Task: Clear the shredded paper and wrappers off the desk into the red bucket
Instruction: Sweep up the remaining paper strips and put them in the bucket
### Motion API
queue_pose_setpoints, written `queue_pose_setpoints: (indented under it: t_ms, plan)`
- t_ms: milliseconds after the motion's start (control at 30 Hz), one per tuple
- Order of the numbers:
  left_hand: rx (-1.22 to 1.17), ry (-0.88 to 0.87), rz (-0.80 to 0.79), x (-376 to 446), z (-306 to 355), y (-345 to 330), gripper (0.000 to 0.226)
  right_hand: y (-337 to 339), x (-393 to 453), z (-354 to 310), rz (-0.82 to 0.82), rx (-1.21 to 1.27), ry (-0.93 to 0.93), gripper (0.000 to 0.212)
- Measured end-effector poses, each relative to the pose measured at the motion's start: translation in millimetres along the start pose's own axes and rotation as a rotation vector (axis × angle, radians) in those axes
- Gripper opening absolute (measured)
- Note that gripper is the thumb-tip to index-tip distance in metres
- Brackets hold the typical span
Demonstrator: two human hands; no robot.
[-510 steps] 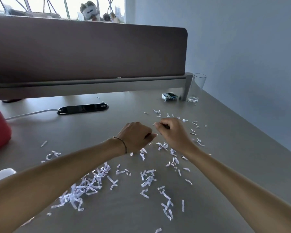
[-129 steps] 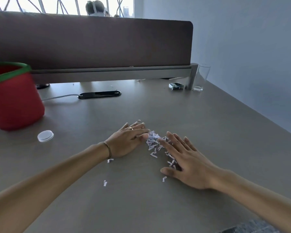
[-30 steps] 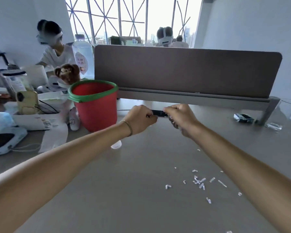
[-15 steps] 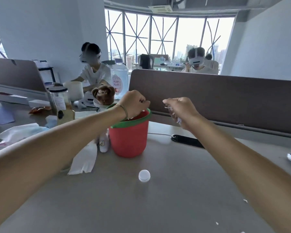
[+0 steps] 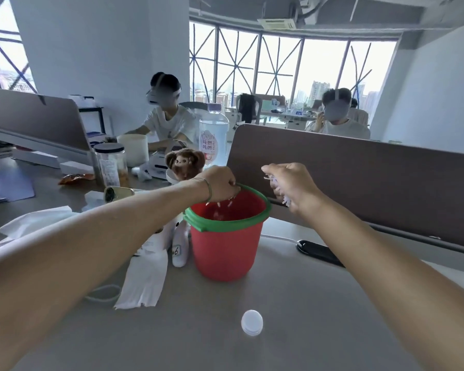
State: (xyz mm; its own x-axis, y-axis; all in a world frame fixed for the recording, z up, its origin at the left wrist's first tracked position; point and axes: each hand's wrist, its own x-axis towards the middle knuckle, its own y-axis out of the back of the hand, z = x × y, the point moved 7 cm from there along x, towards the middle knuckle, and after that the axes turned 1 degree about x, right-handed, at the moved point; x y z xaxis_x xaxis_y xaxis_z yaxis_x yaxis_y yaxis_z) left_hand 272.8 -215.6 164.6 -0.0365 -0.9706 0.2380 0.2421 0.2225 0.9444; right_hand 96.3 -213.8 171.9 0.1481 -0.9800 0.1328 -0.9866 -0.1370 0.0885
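The left hand (image 5: pixel 220 183) hangs over the mouth of the red bucket (image 5: pixel 225 236), fingers loosened and pointing down, with bits of shredded paper (image 5: pixel 220 210) dropping inside. The right hand (image 5: pixel 289 183) is closed on a clump of shreds just right of the green rim. The bucket stands on the grey worktop (image 5: pixel 292 303); a white cap (image 5: pixel 251 322) lies nearer.

Red bucket (image 5: pixel 224 253): upright on the table, green rim, open top.
Shredded paper (image 5: pixel 277 188): white strips bunched in the right hand, beside the bucket's rim.
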Motion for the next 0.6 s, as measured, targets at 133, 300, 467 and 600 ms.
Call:
queue_pose_setpoints:
  t_ms: [133, 300, 467, 600]
  plan:
    - [-0.005, -0.038, -0.068, -1.1, -6.9, -4.4, 0.025, -16.5, 11.6, -1.7, -0.021, 0.005, -0.001, 0.043]
    - [-0.05, -0.068, -0.093, -6.2, -12.7, -4.7, 0.01, -42.1, 22.3, -6.3, -0.031, 0.02, 0.015, 0.046]
    - [-0.15, -0.021, 0.044, -8.5, -22.9, 3.3, 0.021, -57.5, 30.9, -11.9, 0.035, -0.074, 0.115, 0.039]
    - [-0.142, 0.014, 0.155, -9.0, -27.0, 10.9, 0.039, -56.5, 37.2, -12.3, 0.082, -0.128, 0.17, 0.055]
